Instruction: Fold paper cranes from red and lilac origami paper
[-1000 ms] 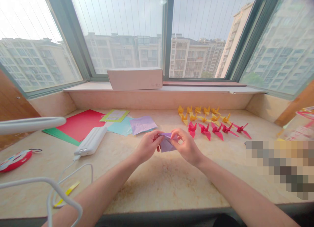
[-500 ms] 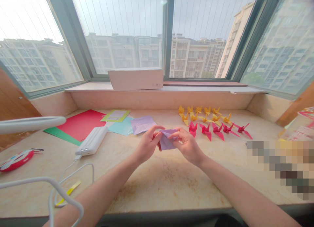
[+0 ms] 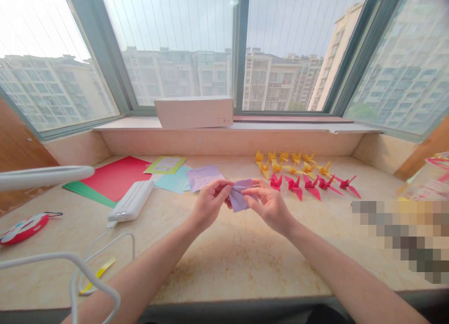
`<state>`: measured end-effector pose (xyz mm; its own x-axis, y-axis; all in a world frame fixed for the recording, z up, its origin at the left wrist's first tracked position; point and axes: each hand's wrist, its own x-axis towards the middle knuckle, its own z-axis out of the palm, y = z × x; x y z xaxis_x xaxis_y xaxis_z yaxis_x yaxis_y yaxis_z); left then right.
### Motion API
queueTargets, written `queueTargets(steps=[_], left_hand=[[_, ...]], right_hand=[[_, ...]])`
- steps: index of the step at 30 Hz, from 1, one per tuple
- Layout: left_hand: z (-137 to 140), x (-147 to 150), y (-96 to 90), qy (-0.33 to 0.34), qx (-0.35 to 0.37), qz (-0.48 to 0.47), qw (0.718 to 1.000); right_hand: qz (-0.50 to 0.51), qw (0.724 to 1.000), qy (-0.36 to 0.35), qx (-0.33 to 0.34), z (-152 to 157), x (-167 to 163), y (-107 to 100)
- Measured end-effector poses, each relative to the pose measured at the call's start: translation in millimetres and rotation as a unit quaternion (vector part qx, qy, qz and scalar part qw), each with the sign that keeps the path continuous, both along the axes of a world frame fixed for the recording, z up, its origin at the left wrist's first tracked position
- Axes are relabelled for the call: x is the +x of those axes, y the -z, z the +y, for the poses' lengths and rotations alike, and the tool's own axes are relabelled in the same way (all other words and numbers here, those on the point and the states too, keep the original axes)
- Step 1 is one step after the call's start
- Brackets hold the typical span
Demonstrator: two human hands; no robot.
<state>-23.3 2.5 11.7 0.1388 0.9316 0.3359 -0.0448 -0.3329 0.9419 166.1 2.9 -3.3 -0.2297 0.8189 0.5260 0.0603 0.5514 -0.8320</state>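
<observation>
A small folded piece of purple origami paper (image 3: 240,201) is held above the tabletop between both hands. My left hand (image 3: 212,200) pinches its left edge with thumb and fingers. On the opposite side, my right hand (image 3: 268,201) grips it, thumb and forefinger on its face and the other fingers partly behind. A fold or slit runs across the paper's upper part. Just beyond my left hand lie purple sheets (image 3: 204,176). Past my right hand stand several pink paper cranes (image 3: 311,186), with rows of yellow paper cranes (image 3: 294,167) farther back.
Light blue paper (image 3: 173,180), a yellow-green packet (image 3: 164,165) and red sheets (image 3: 121,176) over green ones lie left. A white power bank (image 3: 131,205) trails a cable (image 3: 133,242). A red-and-white object (image 3: 26,228) sits far left. A white box (image 3: 194,113) stands on the sill.
The purple paper has turned in my hands, so its top right corner now points higher and a crease shows. Both hands stay nearly in place, with the right fingers slightly shifted.
</observation>
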Motion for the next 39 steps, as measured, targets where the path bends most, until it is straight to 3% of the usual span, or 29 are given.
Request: queueTargets(steps=[8, 13, 18, 22, 26, 31, 36, 39], left_hand=[[-6.0, -2.1, -8.7, 0.059, -0.040, -0.028, 0.997], [-3.3, -0.7, 0.4, 0.109, -0.063, 0.035, 0.991], [1.8, 1.8, 8.9, 0.078, -0.051, 0.038, 0.995], [-0.8, 5.1, 6.1, 0.045, -0.034, 0.030, 0.998], [-6.8, 5.2, 1.8, 0.013, -0.014, 0.082, 0.996], [-8.6, 3.3, 0.0, 0.052, -0.019, 0.140, 0.989], [-14.0, 9.5, -3.5, 0.020, -0.014, 0.131, 0.991], [-18.9, 13.4, -7.1, 0.038, -0.022, 0.176, 0.983]], right_hand=[[-0.004, 1.000, 0.012, 0.018, 3.6, 2.2, 1.4], [-0.016, 1.000, 0.009, 0.022, 1.3, 3.1, 1.3], [0.032, 0.999, 0.033, 0.006, 3.9, -1.6, 5.0], [0.070, 0.995, 0.017, -0.070, 6.8, -8.4, 4.7], [0.104, 0.987, 0.034, -0.114, 7.7, -11.9, 0.8], [0.109, 0.983, -0.010, -0.146, 3.7, -12.1, -5.5], [0.156, 0.977, -0.004, -0.142, 2.5, -15.2, -7.6], [0.183, 0.972, -0.010, -0.144, 2.7, -18.1, -8.1]])
